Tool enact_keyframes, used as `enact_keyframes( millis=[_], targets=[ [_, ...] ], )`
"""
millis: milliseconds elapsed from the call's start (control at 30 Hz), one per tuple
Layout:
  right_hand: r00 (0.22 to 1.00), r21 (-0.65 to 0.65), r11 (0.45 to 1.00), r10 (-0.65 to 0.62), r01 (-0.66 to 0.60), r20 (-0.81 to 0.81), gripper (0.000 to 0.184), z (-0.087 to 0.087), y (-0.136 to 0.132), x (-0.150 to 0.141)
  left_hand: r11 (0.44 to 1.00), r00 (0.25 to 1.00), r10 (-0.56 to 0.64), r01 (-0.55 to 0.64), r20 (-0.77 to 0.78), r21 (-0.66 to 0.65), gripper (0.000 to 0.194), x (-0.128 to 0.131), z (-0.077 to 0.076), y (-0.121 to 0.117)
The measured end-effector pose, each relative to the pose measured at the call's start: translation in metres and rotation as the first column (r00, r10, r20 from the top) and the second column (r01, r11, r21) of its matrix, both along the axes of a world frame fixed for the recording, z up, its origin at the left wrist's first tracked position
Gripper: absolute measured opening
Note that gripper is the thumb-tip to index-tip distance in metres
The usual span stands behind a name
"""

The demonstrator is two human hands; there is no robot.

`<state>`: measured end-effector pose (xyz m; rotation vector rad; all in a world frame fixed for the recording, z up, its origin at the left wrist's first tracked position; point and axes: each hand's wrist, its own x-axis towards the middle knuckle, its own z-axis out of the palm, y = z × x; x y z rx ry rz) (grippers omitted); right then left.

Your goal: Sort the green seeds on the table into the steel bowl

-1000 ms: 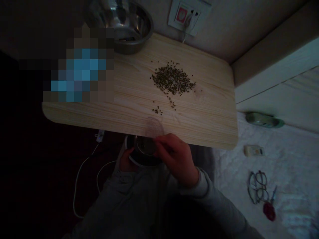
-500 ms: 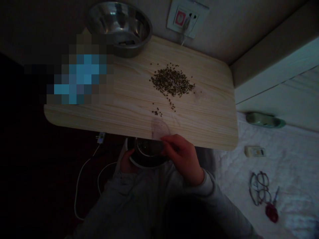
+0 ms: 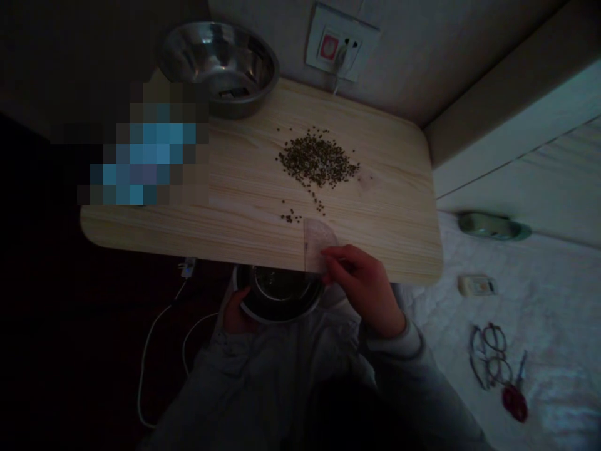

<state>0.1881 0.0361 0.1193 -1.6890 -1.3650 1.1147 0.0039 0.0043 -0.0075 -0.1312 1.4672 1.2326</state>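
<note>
My right hand [image 3: 361, 285] pinches a clear, half-round plastic protractor [image 3: 315, 243] between thumb and fingers, over the front edge of the wooden table [image 3: 225, 232]. Below that edge, my left hand [image 3: 238, 313] grips the left rim of a dark round bowl [image 3: 282, 307] with a pale outer rim. The table hides the bowl's far side, and its contents are too dark to make out. A spread of small greenish-brown beans [image 3: 315, 160] lies on the tabletop beyond the protractor. A few stray beans [image 3: 291, 218] lie just left of the protractor's far end.
A steel basin [image 3: 253, 103] stands at the back left, beside a blurred-out blue patch. A wall socket [image 3: 342, 47] holds a plug. White cable [image 3: 145, 351] hangs at the left. On the white quilt [image 3: 436, 351] lie a green object [image 3: 491, 225], a pale remote-like device [image 3: 477, 285] and a coiled cord [image 3: 491, 357].
My right hand has shifted to the right with the protractor, off the space above the bowl. My left hand stays at the bowl's rim. The whole view has tilted slightly.
</note>
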Motion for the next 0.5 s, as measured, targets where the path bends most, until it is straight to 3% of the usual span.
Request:
enact_keyframes(
  millis=[267,400,500],
  targets=[
    [0.997,-0.032,0.998,-0.046,0.048,0.07,0.02,0.003,0.005,0.023,0.986,0.996,0.024,-0.01,0.082,-0.167,0.009,0.003,0.013,0.006],
    [0.994,-0.077,0.994,-0.074,0.08,0.087,0.02,0.005,0.005,0.036,0.985,0.996,-0.038,0.05,0.077,-0.163,0.008,0.002,0.006,0.005],
    [0.989,-0.101,0.988,-0.108,0.119,0.105,0.02,0.006,0.005,0.045,0.987,0.99,-0.138,0.137,-0.019,-0.081,0.008,-0.001,-0.006,0.002]
  ],
)
